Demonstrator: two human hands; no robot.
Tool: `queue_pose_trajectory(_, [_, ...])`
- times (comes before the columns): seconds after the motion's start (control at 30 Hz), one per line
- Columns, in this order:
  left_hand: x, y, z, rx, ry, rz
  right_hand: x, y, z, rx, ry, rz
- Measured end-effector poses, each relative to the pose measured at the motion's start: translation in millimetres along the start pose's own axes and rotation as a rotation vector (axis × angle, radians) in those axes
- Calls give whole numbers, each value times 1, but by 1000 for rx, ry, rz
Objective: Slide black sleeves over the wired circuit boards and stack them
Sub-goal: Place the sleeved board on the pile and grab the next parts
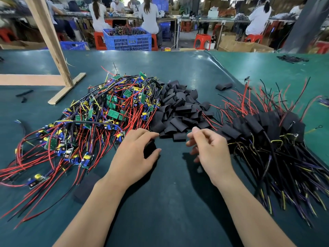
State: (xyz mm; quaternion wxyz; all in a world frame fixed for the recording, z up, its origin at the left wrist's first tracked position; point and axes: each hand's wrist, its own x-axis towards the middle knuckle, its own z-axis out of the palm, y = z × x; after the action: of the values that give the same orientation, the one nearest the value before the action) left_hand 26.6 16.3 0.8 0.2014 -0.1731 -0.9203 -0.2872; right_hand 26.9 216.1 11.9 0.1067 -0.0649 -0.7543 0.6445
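- The left hand (pixel 135 154) rests low on the bench (pixel 178 202), fingers and thumb curled round a dark object that looks like one sleeve (pixel 149 148); most of it is hidden under the palm, so its orientation cannot be told.
- The right hand (pixel 208 148) hovers just beside the near edge of the sleeve pile (pixel 179 113), fingers loosely curled, holding nothing visible. The two hands are apart.
- Risk: if the held sleeve is flattened by the grip, its mouth may not open, and a board pushed at it could catch on the edge.
- The bare boards (pixel 99 113) lie in a tangled heap left of the left hand, red and black wires crossing one another. Risk: pulling one board by its wires probably drags neighbours along or strains a solder joint.
- The sleeve pile touches the board heap on its left side. Risk: loose sleeves may be swept under the wires and lost from reach.
- The finished stack (pixel 263 127) lies right of the right hand, sleeved ends grouped, wires fanning toward the near bench edge. Risk: a reaching right forearm could snag these wires and disturb the stack.
- A wooden frame (pixel 51 43) stands at far left, well apart from the work; a stray sleeve (pixel 224 86) lies beyond the piles.
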Motion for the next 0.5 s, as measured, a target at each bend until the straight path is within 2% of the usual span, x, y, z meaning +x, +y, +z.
queue_pose_trajectory(0.07, [0,-3,1,72,-17,-35,0,7,4,-224,-6,-121])
queue_pose_trajectory(0.17, [-1,-4,1,58,-30,-74,4,11,12,-562,-48,-367])
queue_pose_trajectory(0.3, [-2,-5,3,46,15,-89,8,16,18,-940,-273,-350])
queue_pose_trajectory(0.5, [-1,-6,3,89,1,-68,6,15,15,-930,-230,-395])
